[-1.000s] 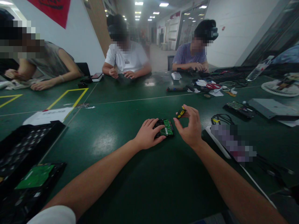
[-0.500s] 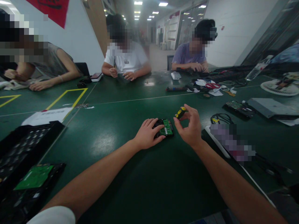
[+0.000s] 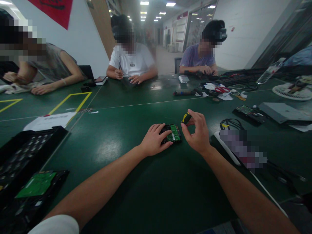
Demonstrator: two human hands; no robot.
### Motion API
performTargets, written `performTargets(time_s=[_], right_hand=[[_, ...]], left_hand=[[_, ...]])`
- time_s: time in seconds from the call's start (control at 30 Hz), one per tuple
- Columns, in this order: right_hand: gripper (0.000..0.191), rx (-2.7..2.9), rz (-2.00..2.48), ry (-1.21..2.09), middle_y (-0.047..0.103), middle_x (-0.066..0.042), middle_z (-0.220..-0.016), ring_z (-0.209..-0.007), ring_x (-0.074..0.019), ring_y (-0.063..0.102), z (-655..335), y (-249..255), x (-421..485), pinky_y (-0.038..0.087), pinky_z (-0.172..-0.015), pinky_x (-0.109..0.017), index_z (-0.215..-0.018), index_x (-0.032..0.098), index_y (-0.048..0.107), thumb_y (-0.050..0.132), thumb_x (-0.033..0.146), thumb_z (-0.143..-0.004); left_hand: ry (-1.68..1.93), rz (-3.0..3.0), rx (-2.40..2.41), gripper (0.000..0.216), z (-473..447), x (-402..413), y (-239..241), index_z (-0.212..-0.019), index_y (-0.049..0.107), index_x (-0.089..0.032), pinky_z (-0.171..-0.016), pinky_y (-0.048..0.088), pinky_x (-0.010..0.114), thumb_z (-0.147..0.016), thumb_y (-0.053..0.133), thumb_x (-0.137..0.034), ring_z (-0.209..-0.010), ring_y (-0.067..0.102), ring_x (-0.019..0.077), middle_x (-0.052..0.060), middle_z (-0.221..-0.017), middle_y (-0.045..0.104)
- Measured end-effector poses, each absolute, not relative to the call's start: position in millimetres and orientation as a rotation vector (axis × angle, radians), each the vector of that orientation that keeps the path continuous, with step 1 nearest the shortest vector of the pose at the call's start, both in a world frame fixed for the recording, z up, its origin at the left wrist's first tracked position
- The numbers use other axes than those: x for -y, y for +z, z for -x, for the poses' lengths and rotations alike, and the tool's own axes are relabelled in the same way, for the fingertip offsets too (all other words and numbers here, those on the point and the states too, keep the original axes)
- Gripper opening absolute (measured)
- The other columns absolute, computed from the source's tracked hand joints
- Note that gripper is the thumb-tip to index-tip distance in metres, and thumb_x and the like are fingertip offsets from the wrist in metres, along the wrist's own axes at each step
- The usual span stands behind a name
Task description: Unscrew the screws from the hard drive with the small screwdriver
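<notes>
My left hand (image 3: 154,139) lies over a hard drive (image 3: 175,134), holding it against the table. Its fingers cover the black left side, and the thumb reaches onto the green circuit board. In my right hand (image 3: 197,131), a black and yellow screwdriver (image 3: 186,118) is pinched between thumb and fingers just above the drive's right edge. Its handle tilts up to the right; no shaft can be made out.
At left sit a black tray (image 3: 31,146) and another board-bearing unit (image 3: 36,185). On the right are a white-edged device (image 3: 225,148), a coiled cable (image 3: 231,124), a second drive (image 3: 250,114) and a grey metal box (image 3: 284,113). Several people work across the green table.
The screwdriver handle has turned slightly more upright as my right fingers shifted on it. My left hand and the hard drive stay in place.
</notes>
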State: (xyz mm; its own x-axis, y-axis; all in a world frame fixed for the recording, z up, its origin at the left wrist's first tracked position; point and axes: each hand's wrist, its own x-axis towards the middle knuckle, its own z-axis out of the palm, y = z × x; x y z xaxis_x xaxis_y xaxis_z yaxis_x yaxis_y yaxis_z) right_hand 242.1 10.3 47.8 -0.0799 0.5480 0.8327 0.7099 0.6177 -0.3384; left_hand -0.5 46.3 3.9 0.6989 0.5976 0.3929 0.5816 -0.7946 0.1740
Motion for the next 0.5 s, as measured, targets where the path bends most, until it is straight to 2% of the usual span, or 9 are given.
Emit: performTargets(time_s=[0.23, 0.43, 0.5], right_hand=[[0.069, 1.763, 1.012, -0.188, 0.062, -0.012, -0.136, -0.107, -0.0272, 0.069, -243.1, 46.8, -11.2, 0.07, -0.081, -0.048, -0.16, 0.034, 0.043, 0.067, 0.017, -0.097], [0.068, 1.78, 0.992, -0.114, 0.059, -0.014, -0.144, -0.111, -0.0275, 0.071, -242.0, 44.6, -10.4, 0.069, -0.092, -0.052, -0.161, 0.031, 0.04, 0.063, 0.018, -0.098], [0.067, 1.767, 1.008, -0.105, 0.059, -0.014, -0.144, -0.107, -0.0264, 0.073, -242.2, 43.0, -11.1, 0.07, -0.089, -0.05, -0.161, 0.031, 0.039, 0.062, 0.019, -0.099]], left_hand=[[0.672, -2.863, -0.996, 0.057, 0.5, -45.9, 5.7, -0.146, 0.065, -0.024, -0.122, 0.038, 0.065, -0.103, 0.057, -0.061, -0.149, 0.046, 0.0404, 0.018, -0.16, 0.05], [0.672, -2.881, -0.992, 0.057, 0.5, -47.8, 2.2, -0.146, 0.065, -0.024, -0.122, 0.037, 0.066, -0.103, 0.059, -0.061, -0.148, 0.046, 0.0407, 0.019, -0.161, 0.049], [0.677, -2.88, -0.994, 0.057, 0.1, -47.9, 1.6, -0.146, 0.065, -0.024, -0.122, 0.037, 0.065, -0.103, 0.058, -0.061, -0.148, 0.046, 0.0402, 0.018, -0.161, 0.05]])
